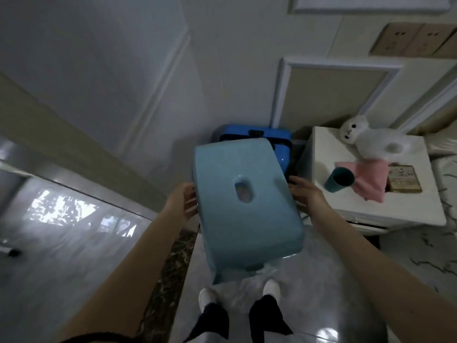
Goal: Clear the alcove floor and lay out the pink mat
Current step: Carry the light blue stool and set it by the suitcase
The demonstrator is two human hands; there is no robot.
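A light blue plastic stool [244, 206] with an oval hole in its seat hangs in the air in front of me, above my feet. My left hand [184, 201] presses its left side and my right hand [308, 194] presses its right side. Behind the stool a bright blue suitcase [257, 132] stands in the alcove against the wall, partly hidden. A folded pink cloth [368, 179], possibly the mat, lies on the white bedside cabinet [405, 209] at the right.
On the cabinet sit a white plush toy [368, 134], a teal cup [340, 179] lying on its side and a small brown box [404, 179]. A doorway with a dark marble threshold [170, 263] is at the left. Glossy tiled floor [346, 280] lies below.
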